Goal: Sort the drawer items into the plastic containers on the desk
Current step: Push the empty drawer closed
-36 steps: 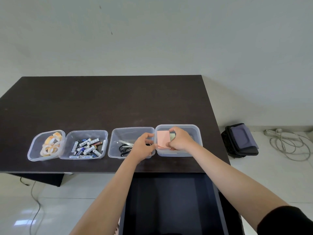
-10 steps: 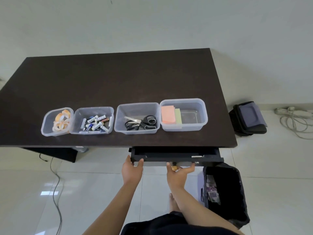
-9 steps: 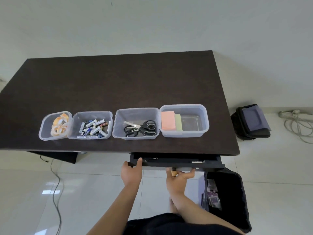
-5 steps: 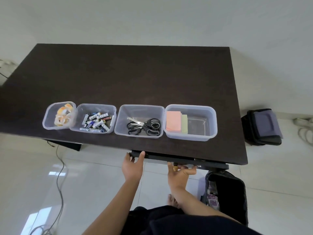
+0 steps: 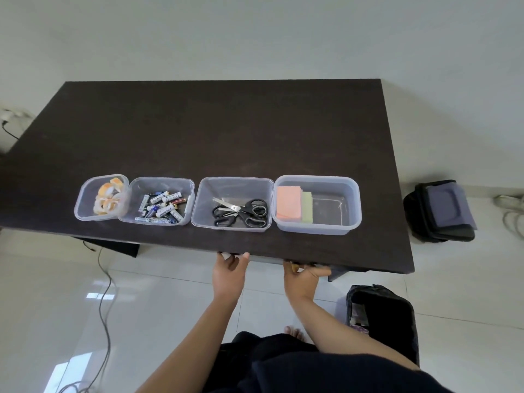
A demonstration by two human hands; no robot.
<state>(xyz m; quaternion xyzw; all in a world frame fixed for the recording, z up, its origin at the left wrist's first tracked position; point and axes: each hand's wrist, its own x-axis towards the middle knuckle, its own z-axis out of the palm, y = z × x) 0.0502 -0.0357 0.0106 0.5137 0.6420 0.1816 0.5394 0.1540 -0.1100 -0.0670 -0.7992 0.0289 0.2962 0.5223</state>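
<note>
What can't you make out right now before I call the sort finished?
- Drawer inside: head view, hidden under the desk edge.
- Fingertips of left hand and right hand: tucked under that edge, grip unclear.
- Battery labels: too small.
- Black bin contents: dark, partly behind the right forearm.

wall [image 5: 255,29] plain white | floor [image 5: 56,293] glossy tile | desk [image 5: 226,131] dk wood

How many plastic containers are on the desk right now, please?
4, in one row along the near edge of the desk: tape container, battery container, scissors container, sticky-note container. None appears hidden.
</note>
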